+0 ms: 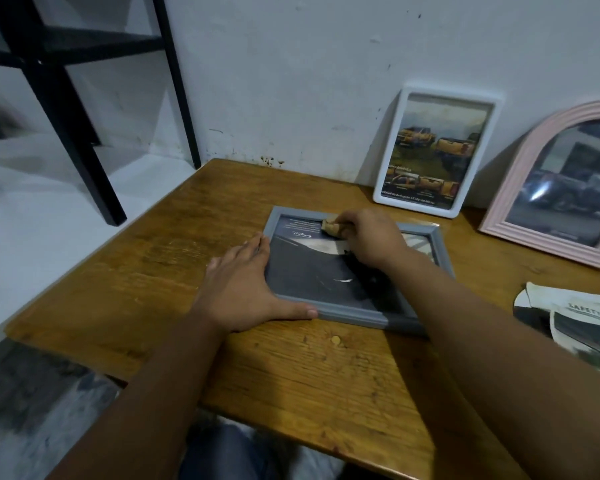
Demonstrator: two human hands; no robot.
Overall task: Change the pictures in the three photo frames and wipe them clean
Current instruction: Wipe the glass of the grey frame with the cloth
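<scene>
A grey photo frame (347, 311) lies flat on the wooden table (174, 271) with a dark picture under its glass. My left hand (246, 289) rests flat against the frame's left edge, thumb along the near rail. My right hand (371, 237) is closed on a small tan cloth (332, 227) pressed onto the glass near the far left corner. A white frame (437, 95) with a picture of yellow trucks leans on the wall behind. A pink arched frame (520, 168) leans at the right.
Loose cut-out pictures (575, 317), one reading SAFETY, lie at the table's right edge. A black metal shelf stand (84, 150) stands on the white floor to the left. The wall runs right behind the table.
</scene>
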